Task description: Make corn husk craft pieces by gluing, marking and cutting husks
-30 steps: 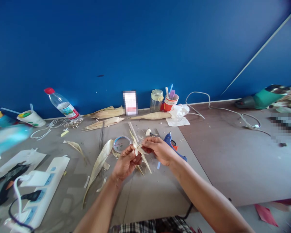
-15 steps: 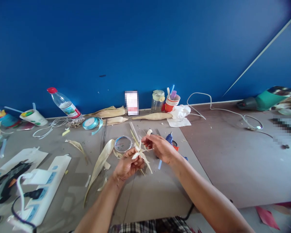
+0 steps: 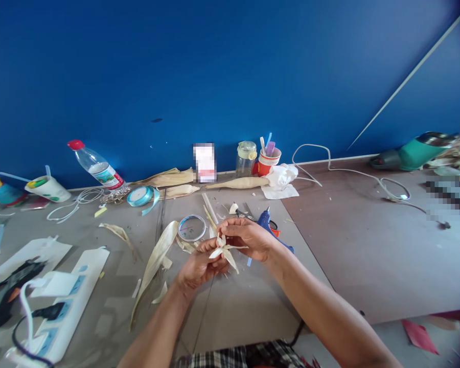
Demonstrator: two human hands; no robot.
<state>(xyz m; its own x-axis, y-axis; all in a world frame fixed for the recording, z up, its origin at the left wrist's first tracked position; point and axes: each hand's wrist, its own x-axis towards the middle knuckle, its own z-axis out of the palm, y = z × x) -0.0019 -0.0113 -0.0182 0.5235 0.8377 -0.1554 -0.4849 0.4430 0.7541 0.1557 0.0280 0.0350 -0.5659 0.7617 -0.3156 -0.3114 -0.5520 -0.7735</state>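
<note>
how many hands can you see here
2: the left hand holds the pale star-shaped piece, and the right hand is at its top. No others show.

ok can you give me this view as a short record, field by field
left hand: holding a corn-husk flower
right hand: at the flower's upper petal, exact grip unclear
beyond right hand: blue glue gun, partly hidden
along blue wall: red-capped bottle, lidded clear jar, red paper cup
far left: white power strip

The left hand partly hides the husk piece.
</note>
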